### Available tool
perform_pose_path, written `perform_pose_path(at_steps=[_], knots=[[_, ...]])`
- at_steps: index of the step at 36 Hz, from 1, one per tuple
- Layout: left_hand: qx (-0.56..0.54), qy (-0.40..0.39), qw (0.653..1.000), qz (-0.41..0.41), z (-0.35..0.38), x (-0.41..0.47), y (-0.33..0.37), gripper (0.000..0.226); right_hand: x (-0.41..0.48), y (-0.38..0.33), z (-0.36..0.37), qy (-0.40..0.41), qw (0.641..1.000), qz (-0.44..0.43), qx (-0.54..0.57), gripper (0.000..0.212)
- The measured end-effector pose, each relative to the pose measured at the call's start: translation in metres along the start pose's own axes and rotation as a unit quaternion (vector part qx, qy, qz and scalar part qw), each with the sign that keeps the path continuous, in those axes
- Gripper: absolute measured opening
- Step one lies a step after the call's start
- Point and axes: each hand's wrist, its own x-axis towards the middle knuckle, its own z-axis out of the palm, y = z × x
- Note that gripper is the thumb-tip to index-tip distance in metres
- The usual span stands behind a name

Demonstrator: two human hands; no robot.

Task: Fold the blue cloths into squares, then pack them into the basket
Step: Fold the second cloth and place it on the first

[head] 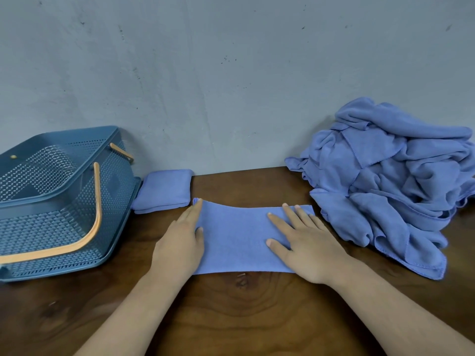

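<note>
Mostly dark wooden table, scuffed grey wall, half-folded cloth

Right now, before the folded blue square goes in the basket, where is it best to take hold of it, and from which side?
Take the folded square by its near edge, from the front right. The basket sits against its left side and the wall stands close behind, so those sides look blocked. Its layers show along that edge, so a pinch should hold them together.
</note>
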Motion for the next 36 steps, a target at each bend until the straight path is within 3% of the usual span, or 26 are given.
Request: perform_pose_path(at_steps=[8,11,13,15,19,25,36], knots=[[0.189,0.056,0.980,0.004,-0.002,0.000,-0.008,0.063,0.001,-0.003,-0.002,-0.019,1.000,0.011,0.009,0.096],[0.175,0.111,0.971,0.118,-0.004,0.001,-0.003,0.051,0.000,-0.005,-0.003,-0.025,1.000,0.012,0.004,0.101],[0.110,0.053,0.972,0.200,-0.003,-0.001,0.009,0.048,0.001,-0.006,-0.003,-0.029,1.000,0.012,0.001,0.104],[0.080,-0.061,0.968,0.228,0.001,-0.004,0.021,0.059,0.000,-0.007,-0.005,-0.037,0.999,0.011,0.003,0.106],[0.114,-0.218,0.952,0.181,0.004,0.003,0.021,0.075,0.000,-0.006,-0.007,-0.042,0.999,0.011,0.012,0.109],[0.150,-0.234,0.950,0.139,0.001,0.010,0.005,0.098,0.000,-0.005,-0.009,-0.048,0.999,0.014,0.017,0.113],[0.180,-0.230,0.948,0.122,-0.008,-0.033,0.006,0.095,-0.021,-0.008,-0.007,-0.075,0.997,-0.014,0.024,0.112]])
